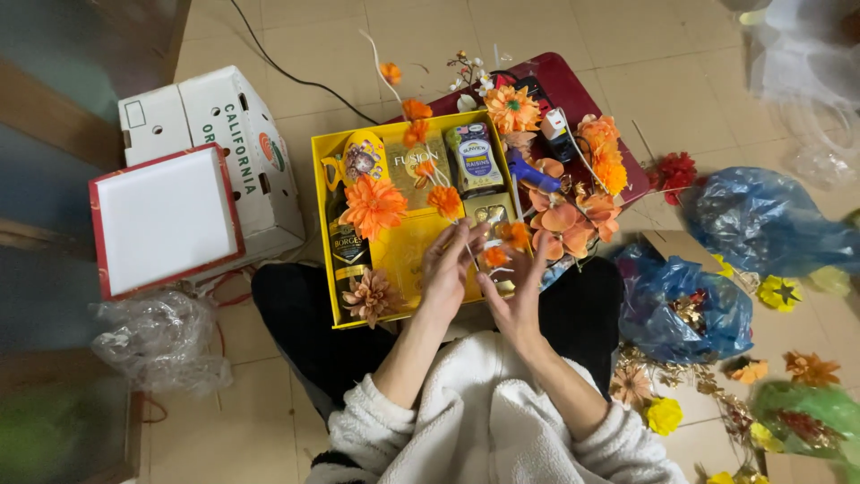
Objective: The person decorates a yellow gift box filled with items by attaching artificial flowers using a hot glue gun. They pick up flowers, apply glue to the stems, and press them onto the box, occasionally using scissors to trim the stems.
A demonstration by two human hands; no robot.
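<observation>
Flower sprig (pixel 495 254), small and orange on a thin pale stem, sits between both hands over the lower right corner of the yellow gift box (pixel 319 224); its stem runs up and left toward another orange bloom (pixel 445 199). The left hand (pixel 448 269) has its fingers loosely curled around the stem, the right hand (pixel 518 289) pinches near the blossom, though the exact contact is hard to make out. Inside the box lie a dark bottle (pixel 348 242), a raisin packet (pixel 474 159) and a large orange flower (pixel 372 206). A blue glue gun (pixel 530 174) rests just right. A white cardboard carton (pixel 228 134) stands left on the floor.
</observation>
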